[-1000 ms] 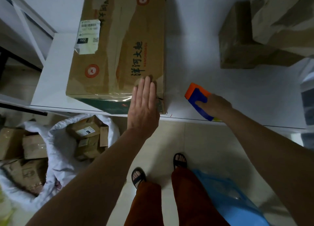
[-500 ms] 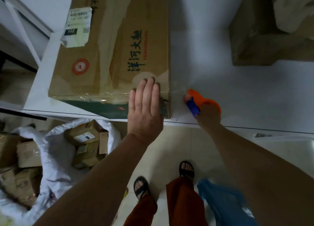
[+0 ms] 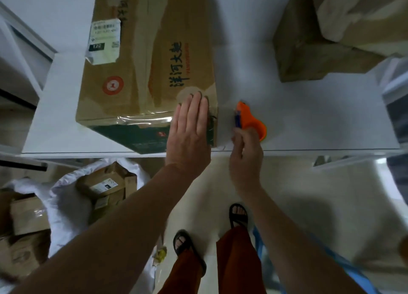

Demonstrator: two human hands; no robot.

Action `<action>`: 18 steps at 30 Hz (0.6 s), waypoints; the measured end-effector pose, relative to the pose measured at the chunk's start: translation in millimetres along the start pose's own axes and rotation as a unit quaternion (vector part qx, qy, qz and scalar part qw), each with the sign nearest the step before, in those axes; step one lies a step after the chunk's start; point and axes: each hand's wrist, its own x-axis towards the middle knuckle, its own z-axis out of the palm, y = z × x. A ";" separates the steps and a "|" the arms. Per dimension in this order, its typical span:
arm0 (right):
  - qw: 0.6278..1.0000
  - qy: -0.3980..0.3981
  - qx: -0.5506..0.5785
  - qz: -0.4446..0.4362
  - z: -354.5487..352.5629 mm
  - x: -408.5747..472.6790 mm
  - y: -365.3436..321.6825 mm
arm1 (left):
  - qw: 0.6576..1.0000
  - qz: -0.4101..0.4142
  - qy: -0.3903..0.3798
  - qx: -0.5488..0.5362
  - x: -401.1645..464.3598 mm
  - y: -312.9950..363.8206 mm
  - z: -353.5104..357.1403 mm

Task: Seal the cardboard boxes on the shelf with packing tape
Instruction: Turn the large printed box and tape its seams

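**Tape drawn off the box corner, dispenser now close beside it**

I am looking down from the head camera at a white shelf (image 3: 309, 126) that runs across the upper half of the view. Its front edge crosses the middle, with the floor, my feet and a white sack of small boxes (image 3: 66, 196) below it.

The largest thing on the shelf is a big cardboard box (image 3: 141, 68), lying toward the left end with its near face close to the front edge. A shipping label (image 3: 103, 42) sits on its top toward the left. A shiny strip of clear tape (image 3: 143, 119) runs along its near top edge. More boxes (image 3: 313, 51) are stacked at the back right corner.

My left hand (image 3: 189, 130) lies flat, fingers straight, pressing on the box's near right corner over the tape. My right hand (image 3: 245, 152) grips the orange and blue tape dispenser (image 3: 249, 121), fingers curled around it, just beside the box's right side near the front edge.

A second ago the dispenser was further right along the shelf and turned flatter; it has since swung in toward the box and stands more on edge. I judge the strip on this edge is laid and I am about to cut or tear the tape free. The other boxes look untouched.
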 end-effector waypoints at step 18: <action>0.970 -0.012 0.169 0.176 41.7 50.2 -105.6 | 0.986 0.013 -0.161 0.047 -6.1 -47.8 -25.6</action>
